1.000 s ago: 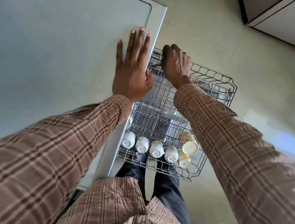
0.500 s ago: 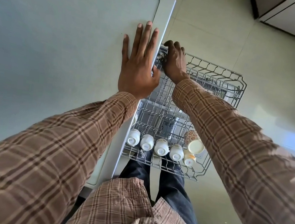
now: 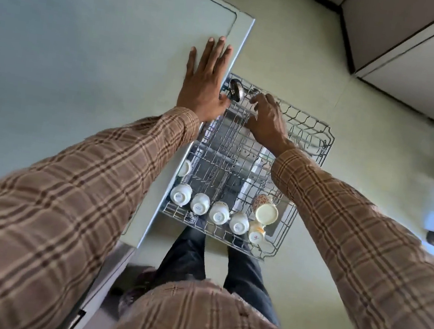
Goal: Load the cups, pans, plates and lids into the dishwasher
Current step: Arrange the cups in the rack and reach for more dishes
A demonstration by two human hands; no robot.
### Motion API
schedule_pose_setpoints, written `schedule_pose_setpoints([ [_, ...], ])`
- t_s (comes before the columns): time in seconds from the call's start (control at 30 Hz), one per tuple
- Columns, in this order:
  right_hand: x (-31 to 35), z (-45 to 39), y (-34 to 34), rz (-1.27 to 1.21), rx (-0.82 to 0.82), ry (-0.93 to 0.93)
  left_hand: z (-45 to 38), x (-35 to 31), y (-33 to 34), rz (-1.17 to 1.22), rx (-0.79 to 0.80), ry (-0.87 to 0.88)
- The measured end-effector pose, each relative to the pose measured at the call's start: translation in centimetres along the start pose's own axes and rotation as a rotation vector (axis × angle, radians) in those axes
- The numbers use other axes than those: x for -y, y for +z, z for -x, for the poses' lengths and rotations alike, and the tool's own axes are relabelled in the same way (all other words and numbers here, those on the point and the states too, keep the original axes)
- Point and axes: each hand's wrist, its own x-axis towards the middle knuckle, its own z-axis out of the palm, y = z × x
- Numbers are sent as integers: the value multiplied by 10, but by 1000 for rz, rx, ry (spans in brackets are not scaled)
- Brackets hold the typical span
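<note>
Head view: left hand (image 3: 204, 79) flat on pale green countertop (image 3: 87, 48).

Bright daylight (edges warped, blurred).

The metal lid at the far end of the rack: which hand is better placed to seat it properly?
The right hand, probably. It is already over the rack beside the lid. The left hand lies flat on the counter.

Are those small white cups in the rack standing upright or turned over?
Turned over: the small white cups in the wire dishwasher rack show their stamped bases facing up.
</note>
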Motion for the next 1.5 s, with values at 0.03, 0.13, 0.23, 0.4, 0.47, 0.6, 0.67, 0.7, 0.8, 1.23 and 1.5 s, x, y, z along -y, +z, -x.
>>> schedule_pose_setpoints([
  [0.03,8,7,-10,12,-16,-34,1,-1,-4,7,54,-2],
  [0.13,36,19,-35,43,-58,-164,22,-8,-27,68,135,-54],
  [0.23,80,29,-50,32,-34,-286,81,-16,-53,82,14,-187],
  [0.4,164,59,-61,56,1,-611,189,-12,-97,25,-153,-466],
  [0.47,204,80,-61,64,-11,-757,230,-6,-119,10,-238,-562],
  [0.6,287,138,-51,80,17,-1014,324,-6,-157,-37,-420,-797],
  [0.67,324,170,-43,78,23,-1116,368,-5,-171,-31,-487,-892],
  [0.7,340,188,-39,87,26,-1172,392,-7,-175,-45,-519,-944],
  [0.8,385,236,-28,109,13,-1297,458,-8,-187,-63,-607,-1071],
  [1.23,546,493,41,21,161,-1788,751,-20,-213,-247,-865,-1513],
  [1.5,578,687,119,-50,319,-1962,940,-58,-174,-261,-927,-1776],
])
